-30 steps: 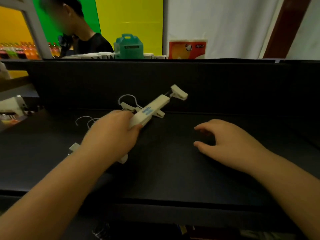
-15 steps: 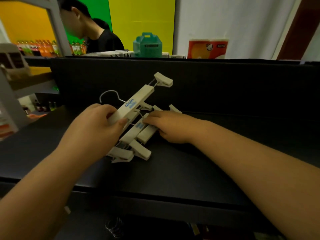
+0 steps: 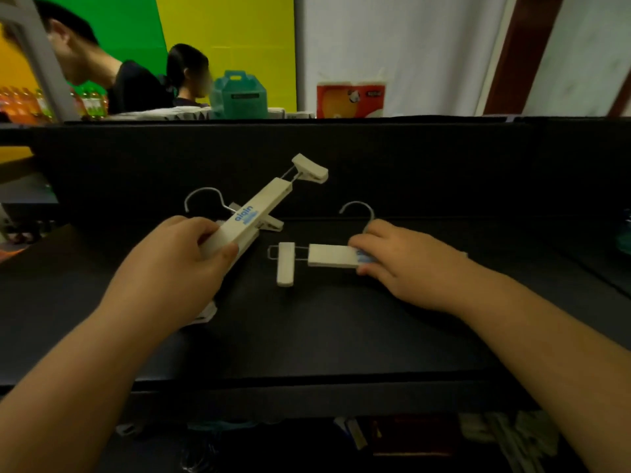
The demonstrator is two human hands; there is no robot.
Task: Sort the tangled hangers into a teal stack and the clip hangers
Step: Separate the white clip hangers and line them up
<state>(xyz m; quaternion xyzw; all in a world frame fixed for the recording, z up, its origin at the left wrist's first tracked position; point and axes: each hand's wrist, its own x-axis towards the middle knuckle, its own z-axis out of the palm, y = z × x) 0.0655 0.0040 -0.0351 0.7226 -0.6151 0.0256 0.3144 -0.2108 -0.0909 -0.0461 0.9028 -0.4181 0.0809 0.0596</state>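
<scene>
My left hand (image 3: 177, 264) grips a cream clip hanger (image 3: 254, 213) by its bar, tilted up to the right with one clip raised and its wire hook pointing left. More cream clip parts (image 3: 205, 314) peek out under my left wrist. My right hand (image 3: 406, 257) rests on the bar of a second cream clip hanger (image 3: 327, 256), which lies flat on the black table (image 3: 324, 329); fingers curl over its right end, its hook showing behind my fingers. Its left clip (image 3: 286, 263) sticks out free. At the far right edge something teal (image 3: 623, 238) is barely visible.
A black wall (image 3: 409, 165) rises behind the table. Beyond it stand a teal box (image 3: 239, 95) and a red pack (image 3: 351, 99), with two people at the back left. A shelf with bottles (image 3: 41, 104) is at the left.
My right hand has pulled one clip hanger out of the pile and slid it to the right, laying it flat. My left hand still holds the raised hanger.
</scene>
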